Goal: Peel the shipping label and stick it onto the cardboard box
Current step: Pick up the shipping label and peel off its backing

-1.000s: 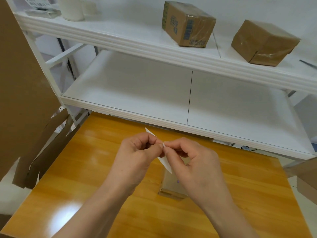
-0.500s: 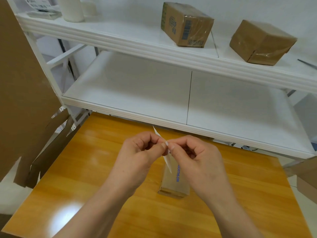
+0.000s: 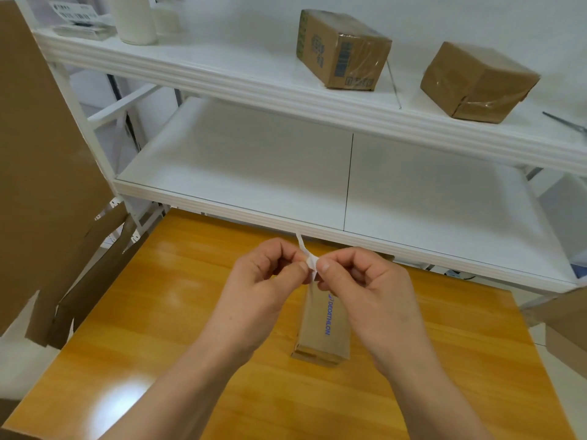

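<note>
A small white shipping label [image 3: 308,258] is held edge-on above the wooden table [image 3: 152,312], pinched between both hands. My left hand [image 3: 263,290] grips it from the left with thumb and forefinger. My right hand [image 3: 365,287] pinches it from the right, fingertips almost touching the left thumb. The label's upper tip sticks up above the fingers. Under the hands lies a narrow cardboard box [image 3: 324,331] with blue lettering on its top face; its far end is hidden by my right hand.
A white shelf unit [image 3: 286,173] stands behind the table, with two taped cardboard boxes [image 3: 341,50] [image 3: 476,82] on its upper shelf, a white roll [image 3: 135,19] and a stack of labels [image 3: 79,25] at the left. Flat cardboard sheets [image 3: 41,154] lean at the left edge.
The label has turned more upright and narrower between the fingertips, its lower end now hidden. Both hands have drifted slightly right, and more of the box shows beneath them.
</note>
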